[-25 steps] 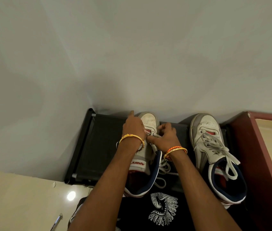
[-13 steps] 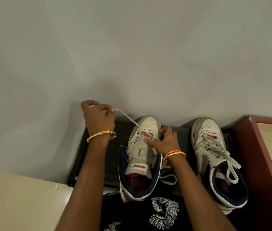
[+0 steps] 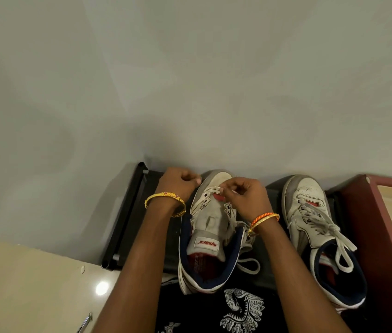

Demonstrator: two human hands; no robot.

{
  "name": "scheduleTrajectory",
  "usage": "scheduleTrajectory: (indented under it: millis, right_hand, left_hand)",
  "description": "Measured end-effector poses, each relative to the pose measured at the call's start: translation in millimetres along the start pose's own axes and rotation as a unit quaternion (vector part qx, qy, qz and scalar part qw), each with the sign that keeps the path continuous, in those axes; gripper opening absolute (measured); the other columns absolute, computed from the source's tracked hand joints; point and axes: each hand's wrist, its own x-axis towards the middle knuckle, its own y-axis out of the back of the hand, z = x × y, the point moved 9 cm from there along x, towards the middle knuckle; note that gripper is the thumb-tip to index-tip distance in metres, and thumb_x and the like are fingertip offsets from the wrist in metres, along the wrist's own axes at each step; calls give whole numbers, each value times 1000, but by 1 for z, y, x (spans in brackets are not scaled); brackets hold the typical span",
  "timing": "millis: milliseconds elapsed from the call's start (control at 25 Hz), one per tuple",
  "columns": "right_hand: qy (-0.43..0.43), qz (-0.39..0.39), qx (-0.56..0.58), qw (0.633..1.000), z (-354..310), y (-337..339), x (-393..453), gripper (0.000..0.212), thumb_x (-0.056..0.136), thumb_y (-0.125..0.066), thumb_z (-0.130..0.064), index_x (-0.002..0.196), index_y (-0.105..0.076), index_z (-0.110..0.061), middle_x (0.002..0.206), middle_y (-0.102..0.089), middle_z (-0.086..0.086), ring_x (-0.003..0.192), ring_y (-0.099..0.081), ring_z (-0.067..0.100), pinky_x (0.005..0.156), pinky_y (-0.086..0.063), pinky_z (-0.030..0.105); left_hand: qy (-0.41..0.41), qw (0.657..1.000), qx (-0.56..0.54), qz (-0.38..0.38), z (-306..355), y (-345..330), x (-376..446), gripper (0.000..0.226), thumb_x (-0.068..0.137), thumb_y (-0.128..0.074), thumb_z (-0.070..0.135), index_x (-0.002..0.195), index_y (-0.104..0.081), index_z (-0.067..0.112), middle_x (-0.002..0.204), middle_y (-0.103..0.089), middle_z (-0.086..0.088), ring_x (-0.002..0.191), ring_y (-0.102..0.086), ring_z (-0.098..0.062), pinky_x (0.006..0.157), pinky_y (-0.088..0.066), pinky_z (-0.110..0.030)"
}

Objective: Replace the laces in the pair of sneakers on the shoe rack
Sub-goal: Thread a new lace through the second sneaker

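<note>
white leather, scuffed and grey at the toes: two high-top sneakers stand side by side on a black shoe rack (image 3: 127,212) against a pale wall, toes to the wall. the left sneaker (image 3: 210,227) has its eyelets nearly bare and its tongue lying flat; a loose white lace (image 3: 245,258) trails off its right side onto the rack. the right hand (image 3: 245,198) hovers over the toe end of this sneaker, fingers curled, pinching the end of the lace at the lowest eyelets. the left hand (image 3: 178,182) is just beside the toe on the left, fingers curled in; whether its grip holds the lace's other end i cannot tell. the right sneaker (image 3: 310,217) sits apart, fully laced, its bow slack. a maroon cabinet (image 3: 368,212) touches the rack's right side.
</note>
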Motion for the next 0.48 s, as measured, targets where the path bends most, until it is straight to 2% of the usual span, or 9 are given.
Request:
scheduleTrajectory:
  millis: [80,120,200,280,360,480]
  right_hand:
    - [-32,16,-88,995,16,-5,4,3,81,-72,-13,82,-74,-11,81,-64,1,76,-58,10,75,-46,23]
    - [-39,14,-132,990,19,-9,4,7,83,-70,-14,87,-75,-10,89,-61,4,83,-56,12,77,-43,21]
    - [-39,12,-181,983,19,-16,6,10,85,-67,-11,91,-75,-10,97,-59,8,89,-56,16,78,-40,19]
    - [-36,14,-192,981,15,-19,6,12,86,-64,-9,90,-75,-9,93,-63,7,88,-58,17,76,-42,19]
    - [-41,17,-193,980,14,-22,6,12,86,-64,-8,91,-74,-8,89,-61,5,86,-58,16,76,-43,20]
    - [-34,26,-198,979,12,-27,7,11,85,-66,-10,92,-74,-7,94,-64,6,86,-59,18,79,-47,24]
  left_hand:
    - [54,997,37,-27,-27,-12,8,15,90,-59,9,102,-69,9,106,-67,-7,94,-60,-19,92,-49,-34]
    - [75,996,34,-39,-36,-17,11,15,89,-60,7,101,-69,10,107,-66,-8,95,-60,-20,92,-49,-36]
    - [91,994,11,-53,-45,-24,17,14,87,-61,4,97,-69,11,106,-67,-9,91,-60,-19,82,-53,-32]
    - [100,993,-7,-57,-46,-29,21,15,84,-66,4,97,-70,9,103,-68,-11,87,-62,-20,74,-55,-30]
    - [105,993,-14,-56,-48,-31,23,18,79,-72,5,97,-70,7,100,-69,-11,89,-65,-24,80,-57,-37]
    - [101,993,-17,-55,-48,-32,24,22,75,-75,5,96,-71,6,97,-70,-11,90,-67,-26,82,-57,-41]
